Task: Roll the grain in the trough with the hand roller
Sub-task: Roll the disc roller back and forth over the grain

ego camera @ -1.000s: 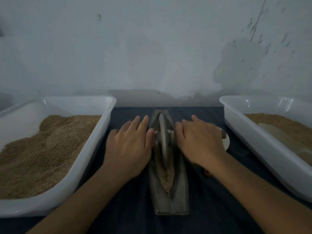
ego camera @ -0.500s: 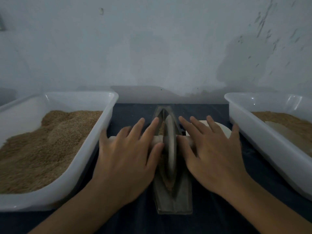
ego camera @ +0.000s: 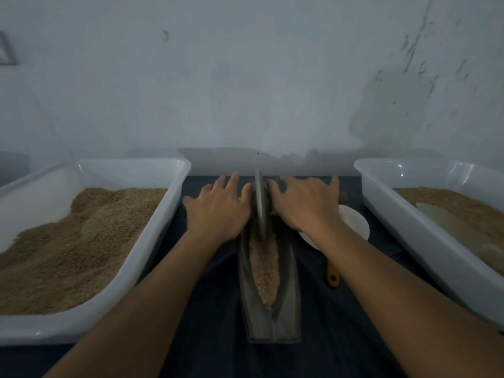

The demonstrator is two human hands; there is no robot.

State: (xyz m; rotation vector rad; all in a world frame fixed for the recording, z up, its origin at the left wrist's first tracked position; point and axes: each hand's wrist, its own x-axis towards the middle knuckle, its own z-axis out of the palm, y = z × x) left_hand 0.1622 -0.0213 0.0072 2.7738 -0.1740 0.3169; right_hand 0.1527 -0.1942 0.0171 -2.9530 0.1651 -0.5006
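a: where does the hand roller (ego camera: 261,205) sit?
b: at the far end of the trough (ego camera: 270,293), toward 12 o'clock. the disc stands on edge in the groove, its axle running 9 to 3 under both palms

a: and the hands?
b: the left hand (ego camera: 218,208) lies flat on the axle at the disc's 9 o'clock side, fingers straight and spread. the right hand (ego camera: 305,205) does the same at 3 o'clock. both press down with palms, not clenched round anything that i can see

a: which way does the trough run?
b: its long axis goes 6 to 12 o'clock, away from the person, narrow and boat-shaped, on a dark cloth (ego camera: 341,336)

a: how far along is it?
b: i'd judge mid-way. the grain (ego camera: 266,271) in the groove looks pale and partly crushed, a strip from under the disc down toward 6 o'clock. it's not yet fine flour, so more passes seem due, the next one pulling back toward 6

a: anything around it?
b: a white tub (ego camera: 152,241) of brown grain at 9 o'clock, another white tub (ego camera: 409,222) at 3 o'clock. a small white dish (ego camera: 354,222) lies just right of the trough, with a wooden handle (ego camera: 332,276) near it
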